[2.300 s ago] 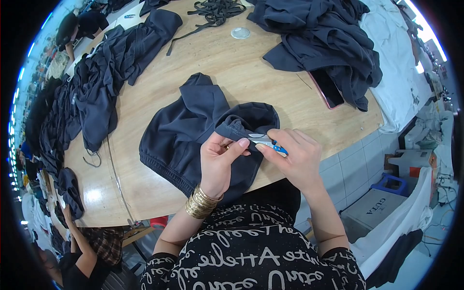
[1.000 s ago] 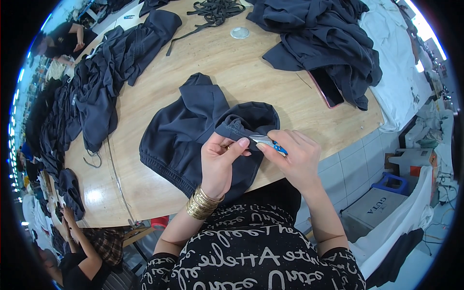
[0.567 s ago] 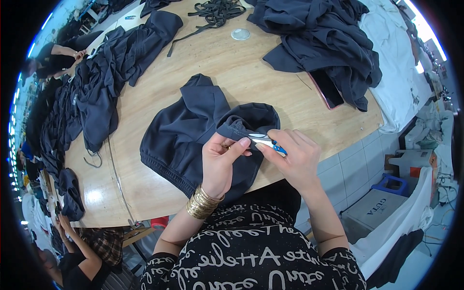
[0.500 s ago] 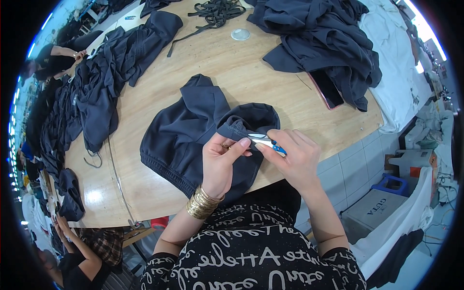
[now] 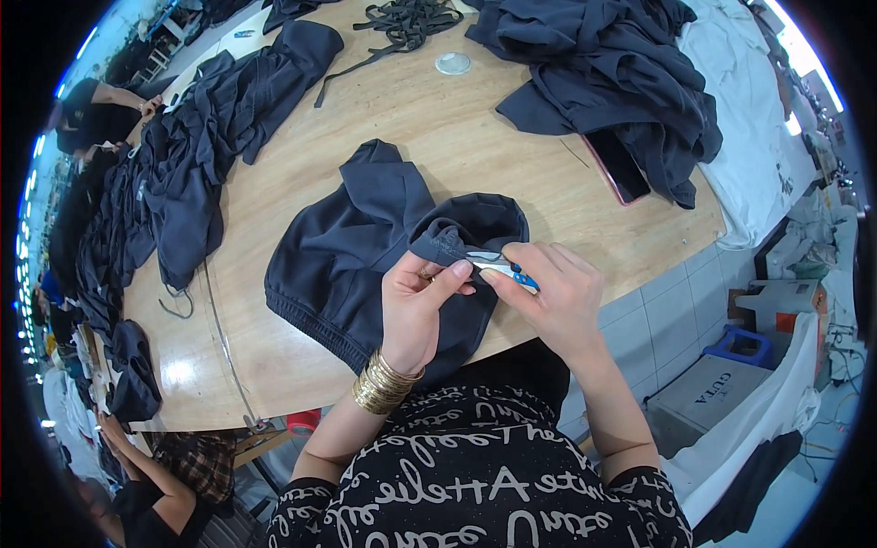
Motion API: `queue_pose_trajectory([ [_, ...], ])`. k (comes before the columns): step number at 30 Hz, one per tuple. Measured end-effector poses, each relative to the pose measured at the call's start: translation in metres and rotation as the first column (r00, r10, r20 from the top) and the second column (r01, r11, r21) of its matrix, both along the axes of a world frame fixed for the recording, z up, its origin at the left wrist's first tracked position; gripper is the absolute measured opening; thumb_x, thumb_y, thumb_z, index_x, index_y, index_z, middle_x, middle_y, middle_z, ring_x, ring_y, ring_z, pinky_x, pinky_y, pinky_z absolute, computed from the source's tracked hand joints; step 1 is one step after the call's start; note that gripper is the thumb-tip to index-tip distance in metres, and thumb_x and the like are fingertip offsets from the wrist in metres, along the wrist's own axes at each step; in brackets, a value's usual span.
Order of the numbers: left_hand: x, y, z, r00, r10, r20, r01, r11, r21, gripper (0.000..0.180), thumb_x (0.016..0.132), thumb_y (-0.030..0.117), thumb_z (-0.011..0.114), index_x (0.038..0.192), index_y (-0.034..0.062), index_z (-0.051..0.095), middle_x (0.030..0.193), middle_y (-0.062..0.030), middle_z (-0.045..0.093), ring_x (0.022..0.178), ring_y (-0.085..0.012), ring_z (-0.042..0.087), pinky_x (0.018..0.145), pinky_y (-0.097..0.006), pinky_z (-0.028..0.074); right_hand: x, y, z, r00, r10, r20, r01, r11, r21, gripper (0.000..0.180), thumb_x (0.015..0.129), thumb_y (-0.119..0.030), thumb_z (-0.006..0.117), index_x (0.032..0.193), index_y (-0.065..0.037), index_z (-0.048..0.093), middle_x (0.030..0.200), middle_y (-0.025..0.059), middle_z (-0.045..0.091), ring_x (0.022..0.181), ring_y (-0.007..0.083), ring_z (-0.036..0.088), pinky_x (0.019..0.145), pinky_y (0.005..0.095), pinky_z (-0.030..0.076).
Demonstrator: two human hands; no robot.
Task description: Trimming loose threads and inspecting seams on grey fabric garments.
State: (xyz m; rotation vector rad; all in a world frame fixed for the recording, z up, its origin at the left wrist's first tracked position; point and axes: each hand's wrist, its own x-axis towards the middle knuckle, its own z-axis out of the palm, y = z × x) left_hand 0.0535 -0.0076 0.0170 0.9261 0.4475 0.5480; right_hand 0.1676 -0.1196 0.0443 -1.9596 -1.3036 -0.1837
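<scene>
A dark navy garment (image 5: 343,242) with a gathered elastic edge lies on the wooden table in front of me. My left hand (image 5: 416,297), below gold bangles, pinches the garment's hem between thumb and fingers. In my right hand (image 5: 555,297) is a pair of small thread snips (image 5: 521,277) with blue on the handle. Their metal blades point left and lie against the hem, just beyond my left thumb. Exactly what lies between the blades is too small to make out.
Dark garments are heaped at the far right (image 5: 603,73) and along the left (image 5: 187,173). A phone (image 5: 617,169) lies partly under the right heap. Black straps (image 5: 411,23) and a round clear disc (image 5: 453,63) lie farther back. Other people work at the left.
My hands and the garment stay almost in place. The snips' blades have shifted slightly against the hem. At the left, a co-worker's hands have moved a little.
</scene>
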Motion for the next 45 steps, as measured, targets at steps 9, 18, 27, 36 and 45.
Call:
queue_pose_trajectory([
  [9, -0.0002, -0.0009, -0.0020, 1.000, 0.009, -0.001, -0.009, 1.000, -0.009, 0.017, 0.084, 0.002, 0.058, 0.100, -0.0008, 0.058, 0.087, -0.0063, 0.064, 0.075, -0.0092, 0.059, 0.066, -0.024, 0.050, 0.0006, -0.0009, -0.0003, 1.000, 0.006, -0.017, -0.006, 1.000, -0.001, 0.022, 0.069, -0.020, 0.073, 0.079, -0.005, 0.061, 0.066, 0.0055, 0.058, 0.056, 0.0205, 0.056, 0.049, 0.0295, 0.041],
  [18, -0.0005, -0.0002, -0.0027, 0.999, -0.001, 0.033, 0.003, 0.999, -0.045, 0.016, 0.088, 0.008, 0.055, 0.100, -0.0014, 0.058, 0.088, -0.0067, 0.063, 0.076, -0.0101, 0.060, 0.068, -0.025, 0.050, 0.0013, -0.0029, -0.0004, 1.000, -0.013, 0.007, 0.013, 1.000, 0.003, 0.023, 0.068, -0.021, 0.073, 0.079, -0.005, 0.061, 0.067, 0.0052, 0.059, 0.057, 0.0204, 0.056, 0.049, 0.0295, 0.042],
  [27, 0.0005, -0.0009, -0.0031, 1.000, -0.006, 0.016, 0.006, 1.000, 0.004, 0.016, 0.088, 0.008, 0.055, 0.100, -0.0018, 0.058, 0.086, -0.0057, 0.063, 0.074, -0.0100, 0.060, 0.068, -0.026, 0.050, 0.0053, -0.0041, -0.0036, 0.997, -0.018, 0.081, 0.015, 0.999, 0.031, 0.023, 0.071, -0.026, 0.071, 0.079, -0.009, 0.058, 0.058, 0.0009, 0.051, 0.052, 0.0168, 0.050, 0.046, 0.0281, 0.038],
  [36, 0.0019, -0.0024, -0.0019, 1.000, 0.004, 0.012, -0.004, 1.000, -0.015, 0.014, 0.087, 0.007, 0.058, 0.097, -0.0018, 0.060, 0.083, -0.0059, 0.064, 0.071, -0.0075, 0.058, 0.066, -0.023, 0.050, 0.0055, -0.0026, -0.0024, 0.995, -0.020, 0.099, 0.017, 0.999, 0.034, 0.022, 0.071, -0.026, 0.071, 0.079, -0.010, 0.059, 0.060, 0.0006, 0.051, 0.053, 0.0164, 0.050, 0.046, 0.0281, 0.038],
  [45, -0.0001, -0.0014, -0.0032, 1.000, -0.008, -0.004, 0.008, 0.997, 0.073, 0.017, 0.089, 0.009, 0.054, 0.103, -0.0005, 0.058, 0.083, -0.0038, 0.062, 0.073, -0.0081, 0.058, 0.068, -0.026, 0.050, 0.0035, -0.0023, 0.0012, 0.999, 0.007, 0.052, -0.006, 1.000, -0.014, 0.023, 0.068, -0.019, 0.073, 0.082, -0.006, 0.061, 0.069, 0.0040, 0.060, 0.058, 0.0197, 0.055, 0.049, 0.0296, 0.041],
])
